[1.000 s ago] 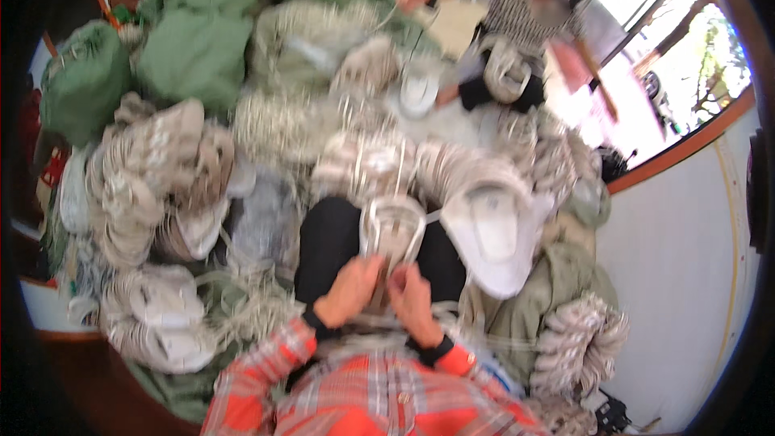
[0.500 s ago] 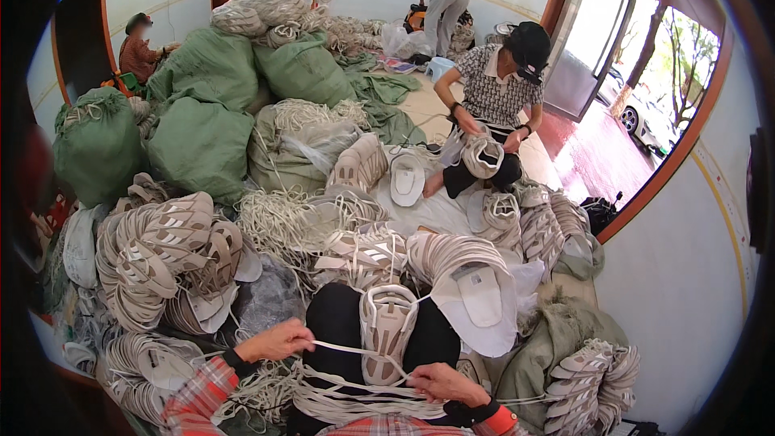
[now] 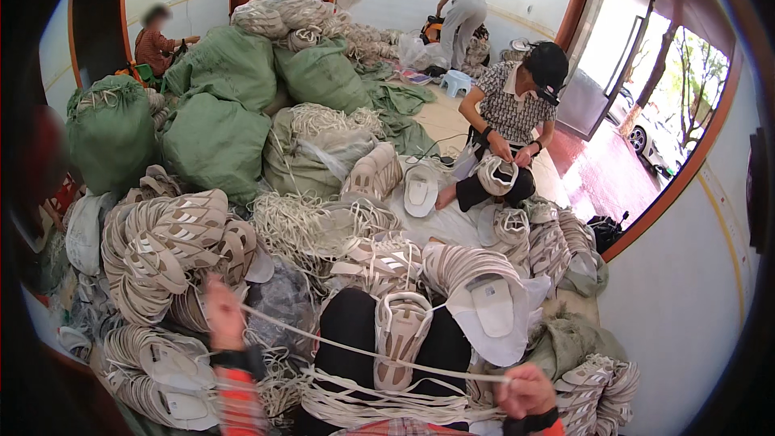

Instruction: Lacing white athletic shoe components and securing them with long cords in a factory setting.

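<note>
Between my thighs stands a beige and white shoe upper (image 3: 397, 337), its opening at the top. A pale shoelace (image 3: 323, 334) runs in a long, slightly sagging line across the upper's lower part. Closed on the lace's left end, my left hand (image 3: 225, 315) is raised beside a pile of stacked uppers and somewhat blurred. At the other end, my right hand (image 3: 526, 391) pinches the lace just right of my lap. Whether the lace passes through the upper's eyelets is too small to tell. More loose laces (image 3: 363, 400) lie in a bundle across my lap.
Stacked uppers (image 3: 165, 242) rise at the left, and a fanned stack (image 3: 484, 303) lies just beyond my right knee. Green sacks (image 3: 216, 145) fill the left middle. Opposite me a seated person (image 3: 517, 105) works on another upper. A doorway opens at the right.
My hands have moved far apart, the left outward and up, the right outward to the right. The lace between them has drawn out long. The person opposite has brought both hands together at their upper.
</note>
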Tool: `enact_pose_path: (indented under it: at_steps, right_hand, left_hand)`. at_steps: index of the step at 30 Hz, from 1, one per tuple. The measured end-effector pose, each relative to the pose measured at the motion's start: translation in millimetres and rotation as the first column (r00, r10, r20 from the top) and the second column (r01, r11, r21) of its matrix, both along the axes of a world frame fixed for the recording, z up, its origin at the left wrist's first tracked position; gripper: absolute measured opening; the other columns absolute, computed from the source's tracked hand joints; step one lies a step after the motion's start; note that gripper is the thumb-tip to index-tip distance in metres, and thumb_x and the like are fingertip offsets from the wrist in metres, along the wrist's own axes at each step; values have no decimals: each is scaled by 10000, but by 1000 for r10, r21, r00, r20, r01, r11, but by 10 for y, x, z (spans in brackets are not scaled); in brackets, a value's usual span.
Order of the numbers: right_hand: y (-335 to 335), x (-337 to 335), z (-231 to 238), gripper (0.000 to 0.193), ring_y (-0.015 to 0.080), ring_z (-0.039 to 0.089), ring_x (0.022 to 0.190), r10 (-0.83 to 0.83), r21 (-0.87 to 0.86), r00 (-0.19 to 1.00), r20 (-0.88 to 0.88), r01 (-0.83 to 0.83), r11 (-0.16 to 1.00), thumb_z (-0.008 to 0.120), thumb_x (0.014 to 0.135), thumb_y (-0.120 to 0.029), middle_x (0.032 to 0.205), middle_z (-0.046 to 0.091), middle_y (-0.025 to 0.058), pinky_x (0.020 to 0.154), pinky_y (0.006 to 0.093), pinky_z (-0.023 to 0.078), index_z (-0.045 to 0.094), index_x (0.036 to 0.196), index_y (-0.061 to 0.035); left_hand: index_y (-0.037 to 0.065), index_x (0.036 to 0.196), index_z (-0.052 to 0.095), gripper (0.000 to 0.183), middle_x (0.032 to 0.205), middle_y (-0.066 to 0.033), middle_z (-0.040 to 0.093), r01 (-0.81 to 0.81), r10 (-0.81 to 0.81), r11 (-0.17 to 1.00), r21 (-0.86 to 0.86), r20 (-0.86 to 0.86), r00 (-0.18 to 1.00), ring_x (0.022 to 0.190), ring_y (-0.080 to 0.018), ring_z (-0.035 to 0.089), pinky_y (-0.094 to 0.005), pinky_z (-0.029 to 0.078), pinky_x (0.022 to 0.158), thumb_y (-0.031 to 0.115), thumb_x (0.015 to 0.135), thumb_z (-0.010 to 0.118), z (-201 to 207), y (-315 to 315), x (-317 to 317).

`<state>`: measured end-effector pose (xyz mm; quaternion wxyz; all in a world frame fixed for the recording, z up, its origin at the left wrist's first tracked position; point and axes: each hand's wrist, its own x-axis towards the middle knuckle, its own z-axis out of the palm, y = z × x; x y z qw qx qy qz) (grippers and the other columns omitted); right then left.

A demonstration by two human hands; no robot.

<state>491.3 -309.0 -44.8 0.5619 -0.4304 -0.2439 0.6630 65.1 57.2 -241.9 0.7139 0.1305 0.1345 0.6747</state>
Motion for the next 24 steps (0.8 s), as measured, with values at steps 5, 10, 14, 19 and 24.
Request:
enact_pose_path:
  at_steps: [5, 10, 14, 19, 24]
  right_hand:
    - [137, 551, 636, 210, 73, 465, 529, 530, -558, 590, 608, -157, 815, 590, 906, -211, 633, 558, 1, 492, 208, 374, 679, 960, -28]
    - [-250, 1532, 737, 150, 49, 480, 573, 499, -561, 348, 793, 99, 822, 697, 798, -183, 625, 571, -25, 507, 236, 391, 716, 854, -45]
    - [-921, 2414, 597, 185, 82, 486, 492, 472, -492, 165, 866, 447, 747, 749, 732, -219, 555, 575, 6, 465, 261, 386, 705, 724, -39]
    - [-908, 1863, -609, 203, 329, 612, 788, 232, -255, -357, 905, -17, 967, 603, 734, -183, 828, 638, 151, 694, 419, 495, 663, 883, -59]
    - [791, -173, -257, 227, 279, 618, 664, 231, -119, 242, 942, -403, 907, 561, 891, -188, 761, 651, 131, 628, 357, 491, 589, 1053, -32]
  left_hand:
    - [22, 1400, 353, 651, 1331, -41, 481, -264, 495, 861, 435, -590, 638, 746, -42, 416, -150, 374, 629, -67, 764, 460, 249, 679, -2801]
    - [3, 1333, 433, 417, 1354, -103, 473, -28, 676, 311, 950, -242, -696, 793, -90, 446, -219, 409, 744, 37, 919, 476, 1319, 580, -4725]
    - [-11, 1294, 471, 371, 1272, -74, 514, -159, 648, 437, 885, -433, -626, 884, -104, 477, -230, 409, 833, 102, 942, 476, 1800, 527, -4788]
    - [39, 1120, 578, 247, 982, -46, 602, -152, 196, 981, 124, -599, 777, 908, -148, 551, -275, 448, 810, 177, 927, 508, 614, 405, -1828]
    - [-35, 992, 548, 261, 977, -192, 642, 749, -600, 650, -127, -691, 404, 894, -276, 655, -378, 540, 828, 220, 952, 507, 1416, -1201, 1856]
